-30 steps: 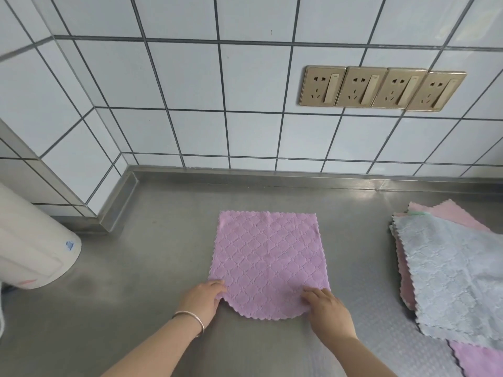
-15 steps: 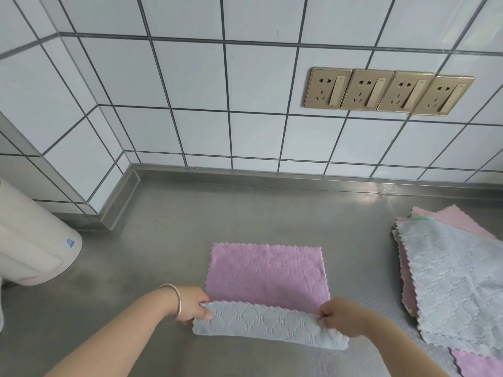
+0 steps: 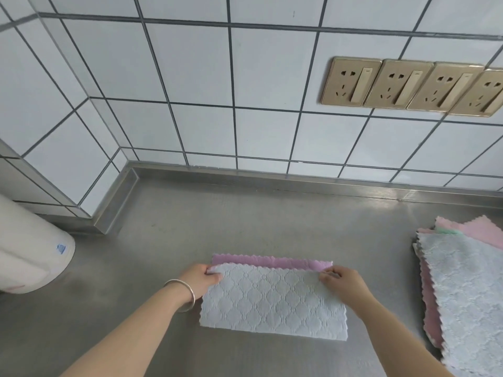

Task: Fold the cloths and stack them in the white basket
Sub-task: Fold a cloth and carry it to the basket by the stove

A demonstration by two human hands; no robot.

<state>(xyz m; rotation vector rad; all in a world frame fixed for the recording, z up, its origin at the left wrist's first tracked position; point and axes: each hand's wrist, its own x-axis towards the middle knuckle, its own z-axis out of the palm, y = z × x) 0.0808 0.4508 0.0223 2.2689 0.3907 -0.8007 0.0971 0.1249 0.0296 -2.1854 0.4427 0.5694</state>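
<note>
A two-sided cloth (image 3: 272, 300), pink on one face and pale grey on the other, lies on the steel counter, folded nearly in half with the grey side up. A strip of its pink face shows along the far edge. My left hand (image 3: 200, 278) pinches the folded layer's far left corner. My right hand (image 3: 344, 281) pinches its far right corner. A pile of unfolded cloths (image 3: 468, 289), grey on top with pink and green beneath, lies at the right edge. The white basket is not in view.
The steel counter (image 3: 258, 221) meets a tiled wall with a raised steel lip at the back and left. A white cylindrical object (image 3: 30, 257) lies at the far left. Several gold wall sockets (image 3: 408, 87) sit high on the right.
Both hands lifted the cloth's near edge and carried it away from me over the pink face. The fold now nearly covers the cloth, grey side up.
</note>
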